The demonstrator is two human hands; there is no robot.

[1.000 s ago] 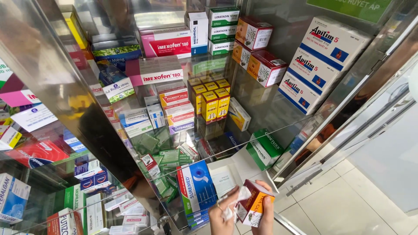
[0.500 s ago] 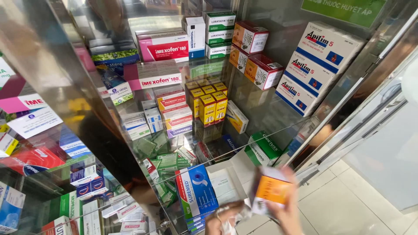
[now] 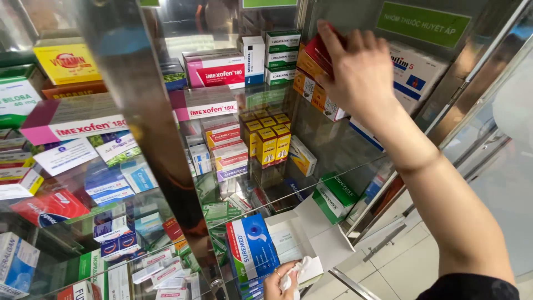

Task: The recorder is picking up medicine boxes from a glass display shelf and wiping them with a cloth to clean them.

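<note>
Your right hand point(image 3: 352, 69) is up at the top glass shelf point(image 3: 333, 125), fingers curled over a red and orange box point(image 3: 312, 55) and pinching it against the stack of similar boxes point(image 3: 319, 97) underneath. So the box sits at the upper right of the cabinet, just left of the white boxes with blue marks point(image 3: 413, 72) and under the green sign point(image 3: 423, 23).

Your left hand point(image 3: 280, 280) is down at the bottom edge of the view, closed around a crumpled white cloth point(image 3: 300, 270), right beside a blue and white box point(image 3: 252, 247) on the low shelf.

What's in the cabinet: pink and white boxes point(image 3: 214, 72) at the top middle, with a stack of green and white boxes point(image 3: 282, 55) next to them. One shelf down there's a cluster of small yellow boxes point(image 3: 269, 139) standing upright, and a single yellow and white box point(image 3: 302, 156) leaning just beside them. Lower right holds a green and white carton point(image 3: 333, 197), tilted. The left compartment behind the glass is packed with mixed boxes, including a yellow one point(image 3: 66, 62) up top.
</note>
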